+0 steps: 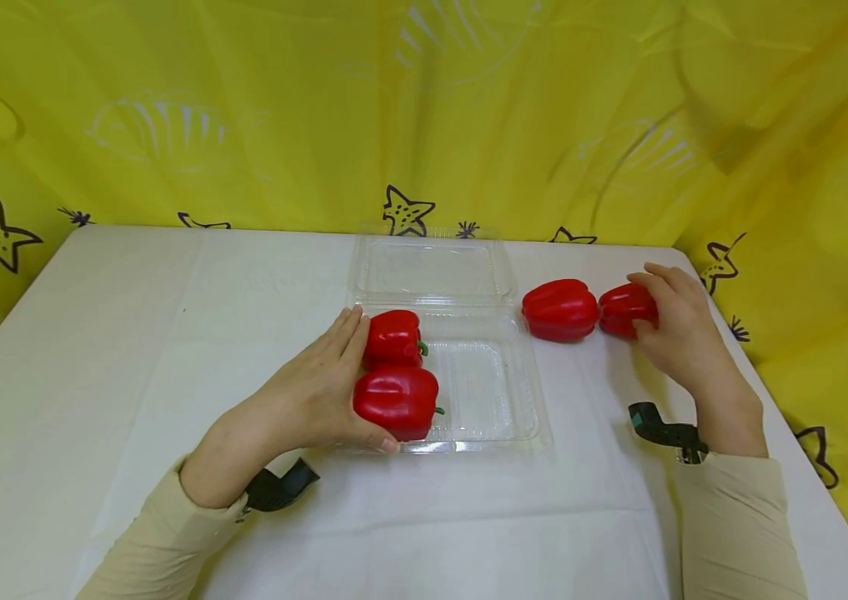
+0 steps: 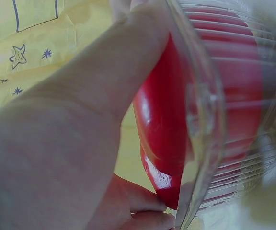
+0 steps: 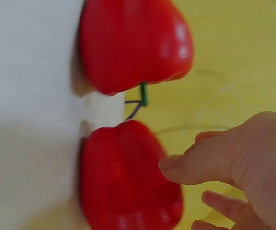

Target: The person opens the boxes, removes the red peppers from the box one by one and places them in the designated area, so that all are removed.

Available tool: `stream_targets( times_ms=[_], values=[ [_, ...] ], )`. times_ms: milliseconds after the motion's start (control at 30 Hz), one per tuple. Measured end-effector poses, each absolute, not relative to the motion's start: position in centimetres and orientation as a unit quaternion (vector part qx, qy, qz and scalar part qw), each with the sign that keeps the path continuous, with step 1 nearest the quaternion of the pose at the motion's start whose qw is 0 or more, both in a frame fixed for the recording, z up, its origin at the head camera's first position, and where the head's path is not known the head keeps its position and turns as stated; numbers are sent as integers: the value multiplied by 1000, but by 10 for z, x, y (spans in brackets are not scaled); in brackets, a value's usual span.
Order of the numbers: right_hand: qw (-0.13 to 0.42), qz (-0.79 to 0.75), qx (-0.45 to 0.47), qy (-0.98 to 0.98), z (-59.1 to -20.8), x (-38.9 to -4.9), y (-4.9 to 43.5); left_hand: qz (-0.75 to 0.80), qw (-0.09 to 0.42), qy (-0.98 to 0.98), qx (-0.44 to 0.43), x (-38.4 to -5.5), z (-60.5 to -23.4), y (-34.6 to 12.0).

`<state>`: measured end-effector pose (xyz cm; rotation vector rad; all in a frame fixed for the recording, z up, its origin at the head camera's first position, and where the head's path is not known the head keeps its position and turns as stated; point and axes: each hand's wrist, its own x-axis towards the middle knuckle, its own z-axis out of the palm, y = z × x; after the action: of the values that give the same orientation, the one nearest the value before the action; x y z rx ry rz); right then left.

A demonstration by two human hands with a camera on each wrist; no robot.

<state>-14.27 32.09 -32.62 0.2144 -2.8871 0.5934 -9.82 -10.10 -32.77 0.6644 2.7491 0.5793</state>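
Fingers (image 1: 658, 279) parted, arched over the outer pepper (image 1: 622, 315) near the table's (image 1: 56, 375) far right corner, and it's the right hand (image 1: 682, 329) up there! The wrist view shows its thumb (image 3: 200, 165) against the pepper's side, the other fingertips standing apart; whether any real grip is on, I can't tell. Just beside it, on the box side, lies the inner pepper (image 1: 560, 311), its green stem (image 3: 143, 93) pointing at its neighbour. Over to the box (image 1: 472, 375) now, and here's the left hand (image 1: 314, 392), spread wide, fingers straight along the left side, thumb out towards the front rim. It spans a back pepper (image 1: 392, 337) and a front pepper (image 1: 396, 402), touching rather than clenching, most likely to steady the pair. Both lie on their sides against each other at the box's left edge, stems to the right, an arrangement that probably keeps the right half free. And the lid (image 1: 434, 267)? Folded right back towards the table's far edge, presumably so nothing blocks the way in from above.
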Motion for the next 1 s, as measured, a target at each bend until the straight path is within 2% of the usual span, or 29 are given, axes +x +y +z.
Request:
stream_targets(
  times_ms=[100,400,733,1000],
  values=[
    [123,205,84,-967,-318,-139,315,199,127,945,226,-98,-327,-101],
    [153,218,85,-960,-296,-125,291,208,136,941,228,-99,-327,-101],
    [199,219,140,-945,-285,-113,267,221,145,933,245,-101,-323,-110],
    [177,226,174,-942,-282,-108,246,208,136,935,253,-104,-325,-116]
  ],
)
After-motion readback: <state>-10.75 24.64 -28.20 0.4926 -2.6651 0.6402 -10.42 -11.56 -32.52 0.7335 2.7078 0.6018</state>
